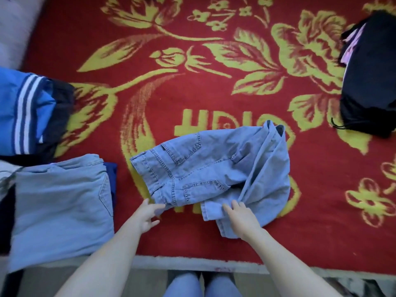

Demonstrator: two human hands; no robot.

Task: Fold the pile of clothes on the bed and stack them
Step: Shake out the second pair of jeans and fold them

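A pair of light blue jeans (205, 163) lies crumpled in the middle of the bed, waistband to the left and legs bunched to the right. My left hand (147, 215) is at the near waistband corner, fingers spread and touching the denim. My right hand (240, 215) rests on a leg hem at the near side, fingers extended on the fabric. A folded light blue denim garment (62, 209) tops a stack at the near left. A folded blue jacket with white stripes (25, 112) sits behind that stack.
A red blanket with yellow flowers (214, 82) covers the bed. A heap of black clothes with a bit of pink (368, 82) lies at the far right. The bed's near edge (192, 262) runs below my arms, with my knees beneath it.
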